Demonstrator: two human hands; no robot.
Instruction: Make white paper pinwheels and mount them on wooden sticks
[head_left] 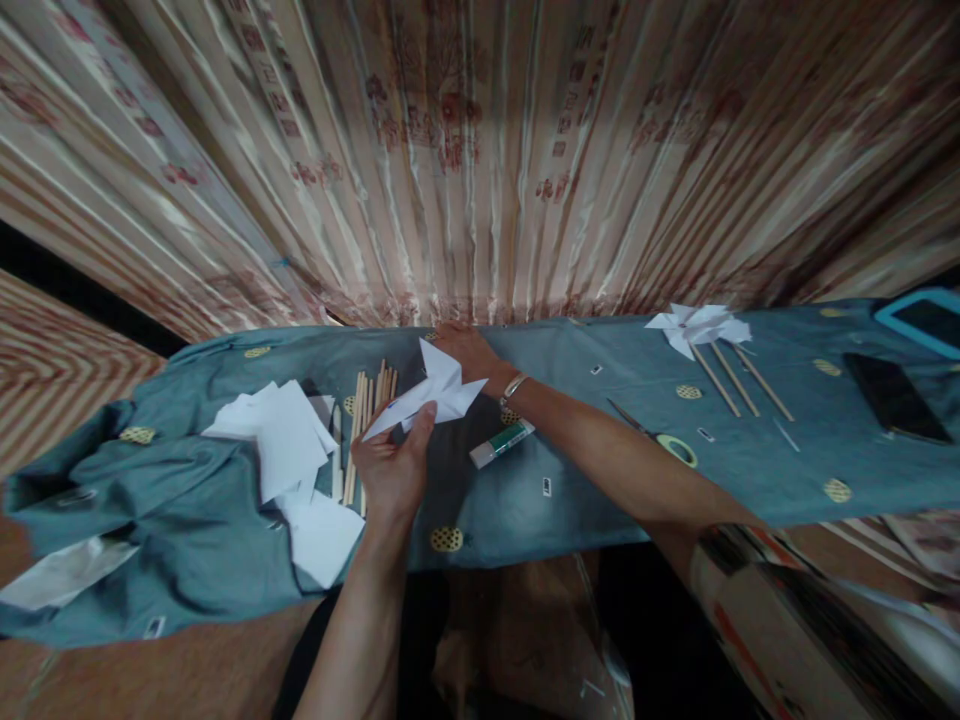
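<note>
My left hand pinches a white folded paper pinwheel, thumb on top of its lower part. My right hand, with a bracelet at the wrist, reaches past the pinwheel to the far edge of the cloth. Its fingers are partly hidden and blurred, so what they touch does not show. Below the pinwheel lies a green and white glue stick. Several thin wooden sticks lie just left of my left hand, beside a white pen-like item.
Loose white paper sheets overlap at left on the blue-green cloth. Scissors lie right of my forearm. Farther right are finished pinwheels on sticks, a black phone and a blue-framed device. A curtain hangs behind.
</note>
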